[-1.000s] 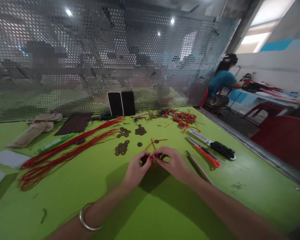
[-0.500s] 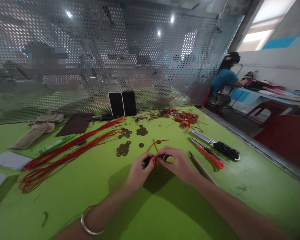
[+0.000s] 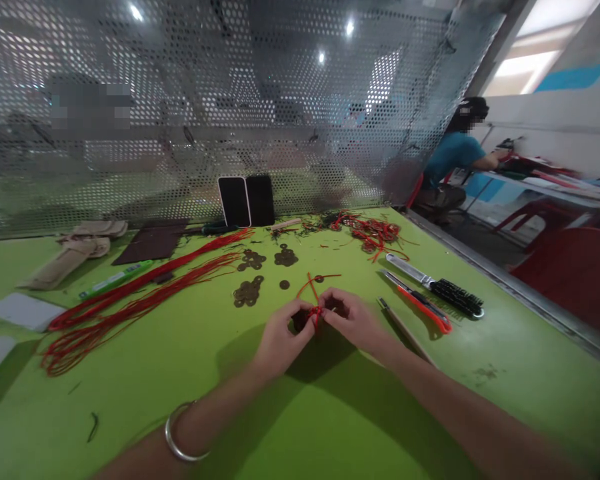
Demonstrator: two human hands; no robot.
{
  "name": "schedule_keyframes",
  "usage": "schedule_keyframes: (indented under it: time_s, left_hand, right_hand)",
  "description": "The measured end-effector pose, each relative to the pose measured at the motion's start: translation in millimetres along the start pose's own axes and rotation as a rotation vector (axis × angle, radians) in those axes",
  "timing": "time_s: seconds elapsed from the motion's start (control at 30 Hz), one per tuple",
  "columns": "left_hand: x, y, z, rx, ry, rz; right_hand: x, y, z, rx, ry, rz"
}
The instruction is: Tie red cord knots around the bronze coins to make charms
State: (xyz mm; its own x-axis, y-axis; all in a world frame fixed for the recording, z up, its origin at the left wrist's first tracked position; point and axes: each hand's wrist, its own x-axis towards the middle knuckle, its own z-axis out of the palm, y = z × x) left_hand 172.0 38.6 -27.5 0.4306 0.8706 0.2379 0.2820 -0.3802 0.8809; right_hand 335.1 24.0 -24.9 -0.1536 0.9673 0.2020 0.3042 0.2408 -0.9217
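Note:
My left hand (image 3: 286,333) pinches a small knotted bunch of red cord (image 3: 316,312) between thumb and forefinger. From the right, my right hand (image 3: 349,320) closes its fingertips on the same knot. Loose cord ends cross and stretch away beyond the hands, one lying over a coin with a hole (image 3: 319,279). Another single round coin (image 3: 285,285) rests just left of these ends. Small piles of dark holed coins (image 3: 249,292) lie farther left. Whether a coin sits inside the knot is hidden by my fingers.
Long bundles of red cord (image 3: 130,300) spread across the left. A hairbrush (image 3: 453,293), an orange utility knife (image 3: 420,307) and a thin stick-like tool (image 3: 405,333) lie at right. Two phones (image 3: 247,201) lean on a perforated metal screen (image 3: 180,120). A person (image 3: 455,157) sits beyond, right.
Both hands have shifted slightly with the knot, and the right fingers have turned and regripped lower on it. More of the red knot shows between the fingertips.

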Motion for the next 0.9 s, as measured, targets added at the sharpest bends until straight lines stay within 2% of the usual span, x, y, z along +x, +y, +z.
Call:
schedule_keyframes:
  time_s: [0.13,0.4,0.6,0.9]
  left_hand:
    - [0.5,-1.0,-0.2,0.029,0.019,0.0]
    - [0.4,-1.0,-1.3,0.02,0.016,-0.03]
    - [0.8,-1.0,-2.2,-0.046,0.035,-0.06]
    - [0.9,-1.1,-2.6,0.006,0.034,-0.023]
  right_hand:
    - [2.2,4.6,-0.5,0.083,-0.018,0.018]
    - [-1.2,-0.8,-2.3,0.08,0.0,-0.026]
    - [-1.1,-4.7,-3.4,0.018,-0.016,-0.051]
    - [-1.3,-11.6,-6.5,-0.034,-0.054,-0.131]
